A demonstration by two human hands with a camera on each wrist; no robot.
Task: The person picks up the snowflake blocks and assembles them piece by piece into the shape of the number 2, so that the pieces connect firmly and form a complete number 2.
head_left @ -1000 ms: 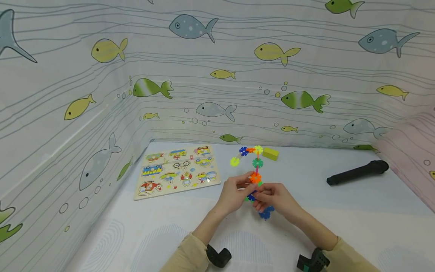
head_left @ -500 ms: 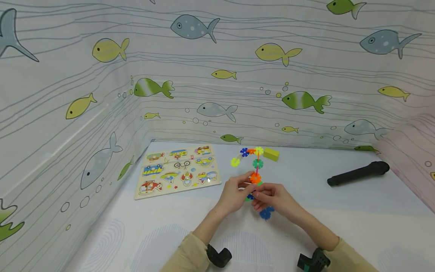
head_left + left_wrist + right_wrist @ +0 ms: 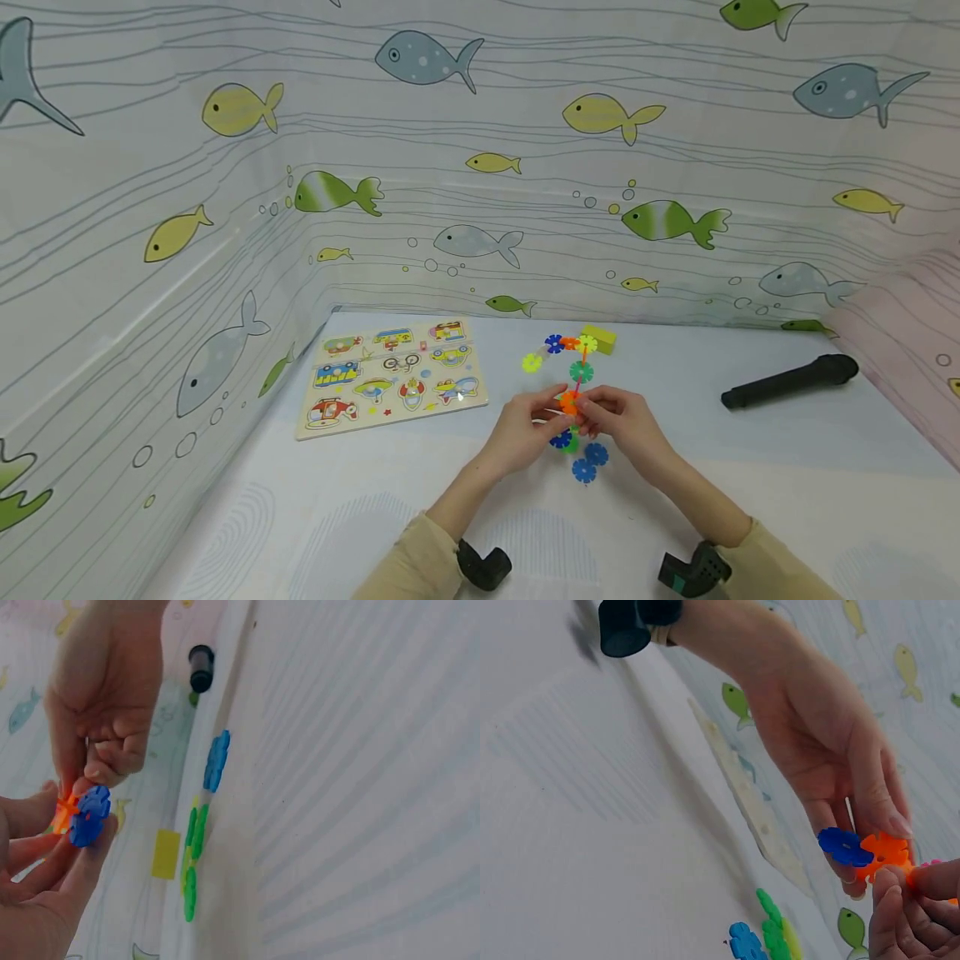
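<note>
A chain of snowflake discs, among them a green disc (image 3: pixel 581 372), stretches away from both hands in the head view. At its near end are an orange disc (image 3: pixel 885 851) and a dark blue disc (image 3: pixel 844 846), which meet at their edges. My left hand (image 3: pixel 521 433) holds this end, its thumb by the orange disc. From the other side my right hand (image 3: pixel 628 423) pinches the orange disc's edge; fingers hide part of it. Below the hands lie light blue discs (image 3: pixel 584 471) and green discs (image 3: pixel 191 892) on the table.
A wooden vehicle puzzle board (image 3: pixel 393 379) lies at the left. Behind the chain sits a yellow block (image 3: pixel 598 339). A black microphone (image 3: pixel 790 382) lies at the right. Fish-printed sheeting (image 3: pixel 480 200) rises along the table's back.
The right hand has moved up slightly, from near the dark blue disc to the orange one. The chain has shifted right, and the light blue discs show more fully.
</note>
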